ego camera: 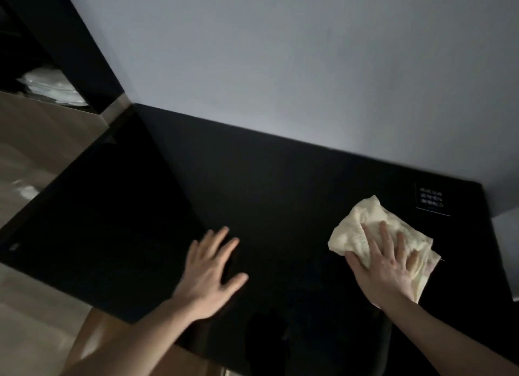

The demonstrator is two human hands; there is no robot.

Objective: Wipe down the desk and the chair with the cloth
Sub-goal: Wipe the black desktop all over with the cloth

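Dim room, black desk point(280, 207) against pale wall. Right hand point(384, 266) presses cloth point(362, 227) flat with straight fingers beside a label point(432, 199), likely wiping. Left hand point(210, 274), fingers spread and gripping nothing, braces on the desk.

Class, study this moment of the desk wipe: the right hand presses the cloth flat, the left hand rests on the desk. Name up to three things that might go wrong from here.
1. The cloth lies just short of the small printed card; a stroke toward the wall may push the card aside.
2. The left hand lies bare on the dark desk and may leave fingermarks.
3. The right hand presses with straight fingers, not gripping, so the cloth may bunch or slip.
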